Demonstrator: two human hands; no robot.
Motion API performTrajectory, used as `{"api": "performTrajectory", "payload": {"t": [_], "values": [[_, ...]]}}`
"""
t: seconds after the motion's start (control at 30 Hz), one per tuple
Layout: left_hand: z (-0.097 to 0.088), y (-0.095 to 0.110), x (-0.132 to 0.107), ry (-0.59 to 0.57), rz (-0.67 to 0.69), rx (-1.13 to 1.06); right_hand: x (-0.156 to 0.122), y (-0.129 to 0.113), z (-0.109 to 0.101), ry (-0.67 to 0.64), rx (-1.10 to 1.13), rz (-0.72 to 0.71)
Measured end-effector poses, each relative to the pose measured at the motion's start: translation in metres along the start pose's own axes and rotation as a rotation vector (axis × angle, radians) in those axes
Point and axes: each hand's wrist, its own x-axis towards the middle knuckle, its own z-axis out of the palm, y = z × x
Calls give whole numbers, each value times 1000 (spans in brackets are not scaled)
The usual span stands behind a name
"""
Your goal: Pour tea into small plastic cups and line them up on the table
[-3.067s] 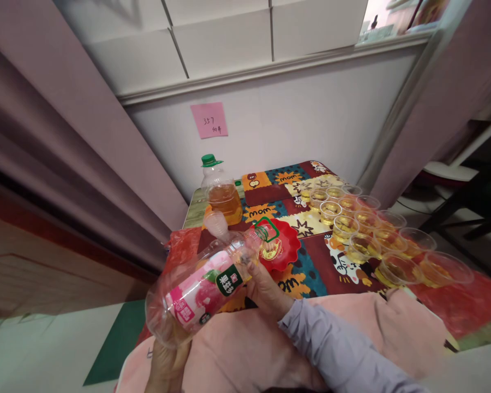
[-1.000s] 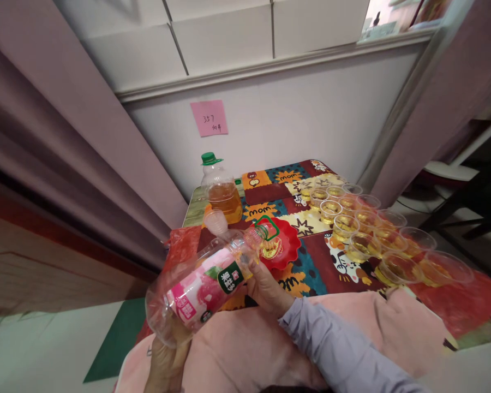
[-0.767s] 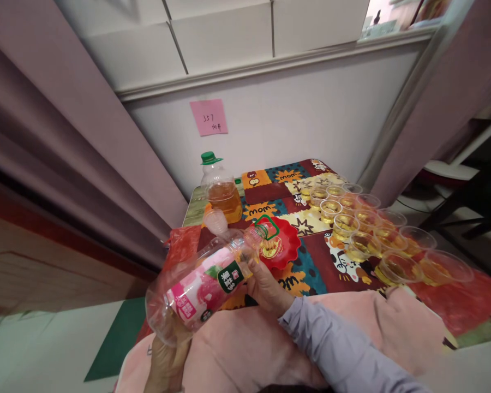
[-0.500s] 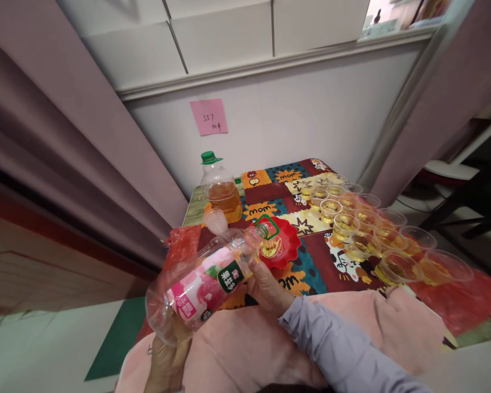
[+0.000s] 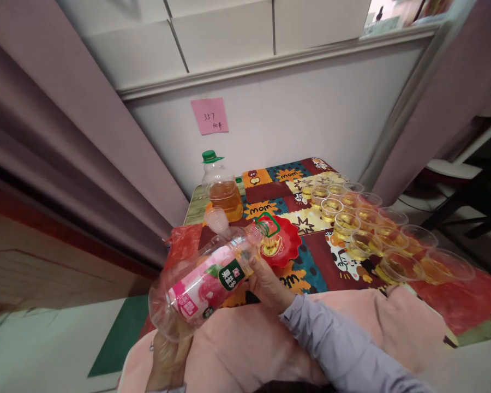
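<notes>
A large clear plastic bottle [image 5: 207, 284] with a pink fruit label lies tilted across both my hands, its open neck with a green ring handle higher and to the right. My left hand [image 5: 169, 355] cups the base from below, its fingers partly hidden behind the plastic. Near the shoulder, my right hand [image 5: 270, 286] grips the bottle, thumb on the near side. The neck hangs over a red scalloped dish [image 5: 290, 240] with a yellow print. A small clear cup [image 5: 216, 221] stands just behind the bottle. The bottle looks nearly empty.
At the back left stands a green-capped jug [image 5: 226, 199] with amber liquid. Several clear cups [image 5: 364, 243] of yellow liquid stand in rows on the right. A patterned mat [image 5: 265, 191] covers the table, with red plastic film [image 5: 184, 245] at its sides.
The bottle's base and my left hand have shifted slightly to the right and up. Both hands keep their hold; the cups and jug stay in place.
</notes>
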Motion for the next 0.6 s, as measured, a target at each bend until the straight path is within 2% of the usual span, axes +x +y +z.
{"api": "performTrajectory", "payload": {"t": [0.3,0.4,0.47,0.6], "values": [[-7,-15,4,45,3,5,-1,1,-8,48,-14,-21],[4,-12,1,42,13,65,-1,3,-12,106,-71,-30],[14,-8,-3,83,61,95,1,5,-16,125,-127,-40],[28,9,-9,133,181,203,5,6,-15,98,-159,-104]]}}
